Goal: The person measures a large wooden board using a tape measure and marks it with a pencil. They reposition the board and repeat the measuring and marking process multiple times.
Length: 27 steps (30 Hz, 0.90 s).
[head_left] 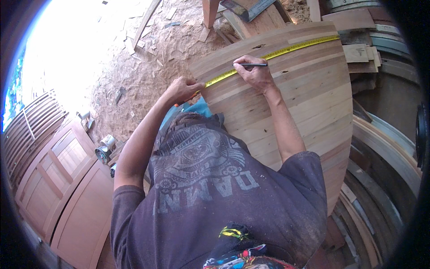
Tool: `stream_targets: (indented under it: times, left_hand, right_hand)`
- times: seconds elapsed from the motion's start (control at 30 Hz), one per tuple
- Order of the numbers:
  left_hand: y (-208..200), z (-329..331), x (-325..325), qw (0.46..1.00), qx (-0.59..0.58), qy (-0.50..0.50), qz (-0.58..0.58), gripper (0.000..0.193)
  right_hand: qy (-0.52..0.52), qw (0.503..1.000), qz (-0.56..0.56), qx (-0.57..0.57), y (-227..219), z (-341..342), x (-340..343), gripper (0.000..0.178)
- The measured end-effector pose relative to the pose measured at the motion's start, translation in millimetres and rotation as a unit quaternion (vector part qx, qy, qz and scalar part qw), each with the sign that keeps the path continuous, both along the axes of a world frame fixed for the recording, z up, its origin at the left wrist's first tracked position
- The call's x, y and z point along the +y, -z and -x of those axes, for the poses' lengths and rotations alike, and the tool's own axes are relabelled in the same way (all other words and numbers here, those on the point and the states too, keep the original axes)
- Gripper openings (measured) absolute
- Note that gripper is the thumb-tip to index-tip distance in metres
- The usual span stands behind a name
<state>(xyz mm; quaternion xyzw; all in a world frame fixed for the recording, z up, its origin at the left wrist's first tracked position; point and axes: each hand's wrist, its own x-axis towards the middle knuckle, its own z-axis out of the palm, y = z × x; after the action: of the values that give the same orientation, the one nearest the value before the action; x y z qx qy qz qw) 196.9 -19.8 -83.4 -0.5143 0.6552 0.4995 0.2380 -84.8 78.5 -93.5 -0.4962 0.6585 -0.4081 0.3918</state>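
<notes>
A wide panel of glued wooden strips (286,103) lies in front of me and to my right. Across its far part runs a yellow tape measure (300,45), pulled out from the panel's left edge to its right edge. My left hand (181,90) is closed around the tape's case at the left edge; only a bit of orange shows under the fingers. In my right hand (254,75) a dark pencil (256,65) is pinched between thumb and fingers. That hand rests on the panel beside the tape, its fingertips close to the blade.
Framed wooden doors (67,166) lean at the left, near a small can (105,144). Stacked boards (385,148) line the right side. Beyond the panel stand wooden pieces with a metal square (251,10). Wood scraps litter the dirt floor (143,80).
</notes>
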Motion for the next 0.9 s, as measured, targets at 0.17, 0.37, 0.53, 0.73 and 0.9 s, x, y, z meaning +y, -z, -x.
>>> stream_targets:
  times: [0.17, 0.37, 0.53, 0.73, 0.9]
  left_hand:
    - [-32.8, 16.6, -3.9, 1.000, -0.025, -0.006, -0.012, 0.058]
    - [-12.6, 5.2, -1.5, 1.000, 0.003, -0.021, -0.015, 0.061]
    - [-13.7, 6.7, -3.8, 1.000, -0.002, -0.014, -0.026, 0.059]
    - [-14.4, 7.1, -4.2, 0.999, -0.021, -0.022, -0.027, 0.059]
    - [-11.8, 6.7, 3.4, 0.997, 0.049, 0.005, 0.053, 0.053]
  right_hand:
    - [-0.004, 1.000, 0.001, 0.003, 0.2, 0.4, -0.4, 0.012]
    - [-0.010, 1.000, -0.005, 0.015, -3.1, -0.3, -1.5, 0.012]
    - [-0.020, 1.000, -0.011, 0.011, -1.3, 2.7, -2.0, 0.011]
    - [-0.032, 0.999, -0.014, 0.000, -1.4, 3.2, -3.6, 0.011]
    - [0.095, 0.993, 0.052, -0.045, 3.9, -0.7, 18.5, 0.011]
